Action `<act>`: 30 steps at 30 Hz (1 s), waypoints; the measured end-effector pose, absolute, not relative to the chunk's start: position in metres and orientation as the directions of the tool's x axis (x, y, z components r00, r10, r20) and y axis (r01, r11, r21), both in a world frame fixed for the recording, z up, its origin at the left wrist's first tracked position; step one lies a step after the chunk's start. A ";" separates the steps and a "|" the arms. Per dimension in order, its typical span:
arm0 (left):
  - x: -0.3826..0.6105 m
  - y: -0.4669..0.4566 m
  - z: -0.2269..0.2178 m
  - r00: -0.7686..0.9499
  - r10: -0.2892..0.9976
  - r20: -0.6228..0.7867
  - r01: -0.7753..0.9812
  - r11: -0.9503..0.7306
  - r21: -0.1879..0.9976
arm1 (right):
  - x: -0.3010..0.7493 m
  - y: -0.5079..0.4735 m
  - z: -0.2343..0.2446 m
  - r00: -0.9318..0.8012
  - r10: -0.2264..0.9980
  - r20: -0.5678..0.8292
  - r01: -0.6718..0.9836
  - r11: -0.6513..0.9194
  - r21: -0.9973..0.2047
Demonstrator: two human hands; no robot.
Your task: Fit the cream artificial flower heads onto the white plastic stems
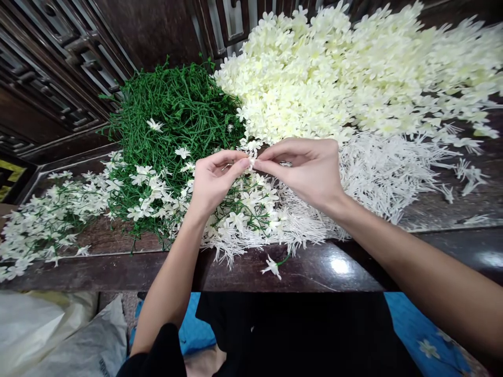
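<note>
My left hand (pixel 218 175) and my right hand (pixel 308 167) meet at the middle of the bench, fingertips pinched together on a small white artificial flower (pixel 252 161). Thumb and forefinger of each hand press on it from either side, so most of it is hidden. Beneath and around the hands lie green stems with white flowers (pixel 238 220) on them. Close behind my left hand is a heap of green plastic stems (pixel 176 110). A mound of loose cream-white petal pieces (pixel 314 73) rises behind my right hand, and thin white stamen pieces (pixel 385 173) spread beside it.
The dark wooden bench (pixel 314 267) has a carved back (pixel 74 47). Flowered stems (pixel 58 209) are piled at the far left. One flower (pixel 272 267) hangs over the front edge. Pale sacks (pixel 78 340) lie on the floor at lower left.
</note>
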State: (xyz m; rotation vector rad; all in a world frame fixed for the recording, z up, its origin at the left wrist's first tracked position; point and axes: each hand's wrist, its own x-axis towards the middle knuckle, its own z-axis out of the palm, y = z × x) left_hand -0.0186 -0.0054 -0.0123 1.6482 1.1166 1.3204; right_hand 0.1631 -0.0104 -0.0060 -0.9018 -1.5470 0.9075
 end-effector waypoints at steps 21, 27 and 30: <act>-0.023 -0.003 -0.014 0.118 0.914 0.389 0.224 -0.406 0.886 | 0.163 -0.008 -0.006 -0.189 0.905 0.381 0.106 0.405 -0.908; -0.023 -0.004 -0.013 0.143 0.893 0.426 0.254 -0.449 0.856 | 0.164 -0.008 -0.004 -0.182 0.909 0.375 0.095 0.396 -0.913; -0.021 -0.004 -0.013 0.094 0.886 0.455 0.226 -0.464 0.857 | 0.167 -0.005 -0.001 -0.265 0.899 0.349 0.027 0.369 -0.929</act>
